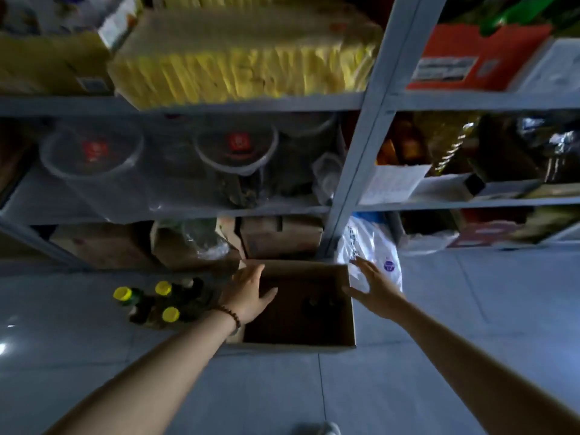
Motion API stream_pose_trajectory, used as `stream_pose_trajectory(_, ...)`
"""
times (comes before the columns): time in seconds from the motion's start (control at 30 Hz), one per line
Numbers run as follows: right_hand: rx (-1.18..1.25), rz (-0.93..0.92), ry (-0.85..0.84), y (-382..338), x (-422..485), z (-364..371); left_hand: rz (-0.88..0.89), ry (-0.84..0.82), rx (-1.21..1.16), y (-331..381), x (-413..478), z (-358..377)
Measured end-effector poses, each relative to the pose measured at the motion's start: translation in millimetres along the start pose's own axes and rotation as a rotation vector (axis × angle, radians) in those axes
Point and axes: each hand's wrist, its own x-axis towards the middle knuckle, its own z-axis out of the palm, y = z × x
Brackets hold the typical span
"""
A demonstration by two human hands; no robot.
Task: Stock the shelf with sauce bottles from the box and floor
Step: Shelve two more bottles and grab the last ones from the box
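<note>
Box (292,324) between left hand (248,293), right hand (373,290) | fingers (255,272) spread, holding nothing | bottles (157,304) leftward

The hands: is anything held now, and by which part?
Nothing is held. The left hand and right hand are open, fingers straight, at opposite sides of the box; contact is unclear.

Brown cardboard box (295,349) between left hand (248,293) and right hand (375,290), dark bottles (147,309) with yellow caps (170,314) left of the left hand, brown bead bracelet (230,313) on its wrist, white purple-printed bag (376,246) beyond the right hand.
</note>
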Motion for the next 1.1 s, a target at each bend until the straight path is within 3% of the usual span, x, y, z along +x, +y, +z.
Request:
stream_pose_trajectory(0.17, 0.109, 0.219, -0.109, 105, 6, 119, -0.049, -0.153, 0.024, -21, 35, 124)
stream_pose_trajectory(0.43, 0.280, 0.259, -0.007, 227, 97, 241, -0.053, -0.098, -0.104, -32, 158, 291)
stream_pose_trajectory(0.57, 0.617, 0.371, 0.044, 265, 147, 305, -0.110, -0.140, -0.334, -44, 210, 371)
stream_pose_trajectory(0.67, 0.736, 0.453, 0.111, 287, 176, 345, -0.142, -0.184, -0.540, -52, 240, 423)
stream_pose_trajectory(0.87, 0.710, 0.477, 0.123, 326, 218, 392, -0.056, -0.221, -0.628, -61, 291, 476)
stream_pose_trajectory(1.0, 0.750, 0.452, 0.260, 338, 233, 414, -0.067, -0.248, -0.693, -71, 306, 489)
stream_pose_trajectory(1.1, 0.765, 0.435, 0.329, 341, 236, 420, -0.042, -0.174, -0.700, -81, 307, 492)
